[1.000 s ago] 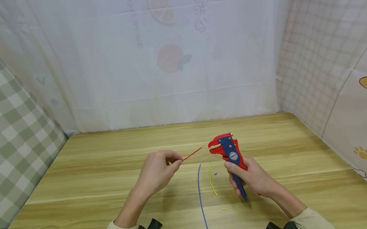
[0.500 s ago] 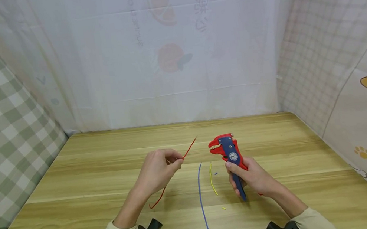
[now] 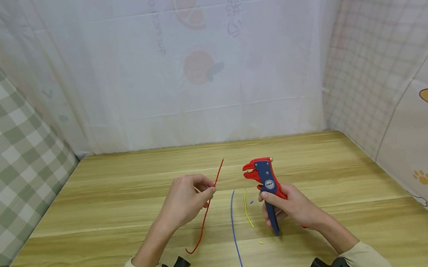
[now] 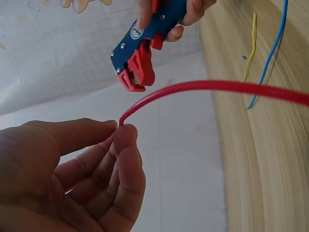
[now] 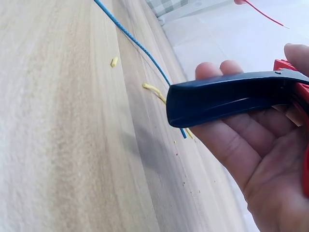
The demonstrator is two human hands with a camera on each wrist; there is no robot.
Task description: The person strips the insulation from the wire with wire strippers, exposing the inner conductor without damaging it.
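Between thumb and fingertips, my left hand point(image 3: 187, 199) pinches a thin red wire point(image 4: 207, 85). Its tip rises away from me and its tail hangs down toward the table, hooked at the end. My right hand point(image 3: 297, 205) holds a blue and red wire stripper point(image 3: 266, 173) by its handles. The stripper's red nose faces left, its jaws apart with nothing between them. In the right wrist view one dark blue handle point(image 3: 272, 218) crosses in front of the fingers, which lie loosely behind it. The red wire's tip stands to the left of the stripper, apart from it.
On the wooden table point(image 3: 91, 233) between my hands lie a long blue wire point(image 3: 233, 223) and a shorter yellow wire point(image 3: 246, 208). Near them are a blue snippet point(image 3: 251, 202) and a yellow snippet point(image 3: 261, 243). Cloth curtains point(image 3: 213, 125) enclose the back and sides.
The red wire has turned in my left hand: its tip swings up and left, and its tail comes into view below the hand. The stripper's handles tilt slightly to the left.
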